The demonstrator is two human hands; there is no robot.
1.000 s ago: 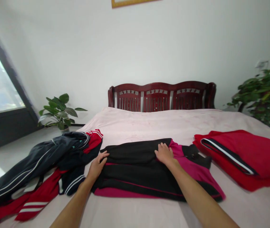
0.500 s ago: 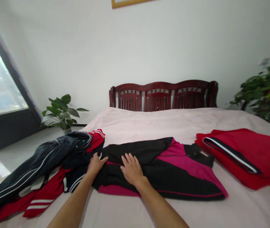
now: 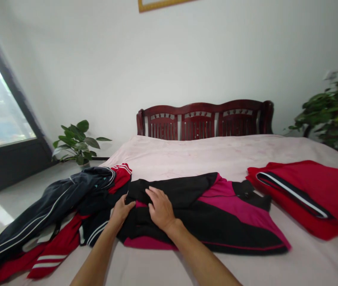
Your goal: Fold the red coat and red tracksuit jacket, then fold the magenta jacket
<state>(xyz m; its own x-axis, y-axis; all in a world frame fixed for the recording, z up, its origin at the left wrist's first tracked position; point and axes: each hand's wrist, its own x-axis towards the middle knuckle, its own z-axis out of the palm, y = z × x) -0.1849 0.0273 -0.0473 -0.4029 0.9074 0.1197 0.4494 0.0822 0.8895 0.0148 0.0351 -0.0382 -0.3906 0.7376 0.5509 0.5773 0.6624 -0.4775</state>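
A black and magenta zip-neck jacket (image 3: pixel 231 226) lies on the bed in front of me, its collar to the right and its sleeve folded over the body. At its left end my left hand (image 3: pixel 121 214) grips the edge, thumb on top and the other fingers partly hidden by the cloth. My right hand (image 3: pixel 161 210) rests on the folded black sleeve near the cuff, open, with its fingers stretched toward the upper left.
A heap of navy and red clothes (image 3: pixel 64 210) with white stripes lies left of the jacket. Folded red clothing (image 3: pixel 312 194) sits at the right. Behind the pink bed sheet (image 3: pixel 187 155) stands a dark wooden headboard (image 3: pixel 204 119). Potted plants (image 3: pixel 78 139) flank the bed.
My right hand has shifted slightly up and left along the sleeve toward the cuff. The cuff end now lies raised and rumpled. My left hand stays at the jacket's left edge.
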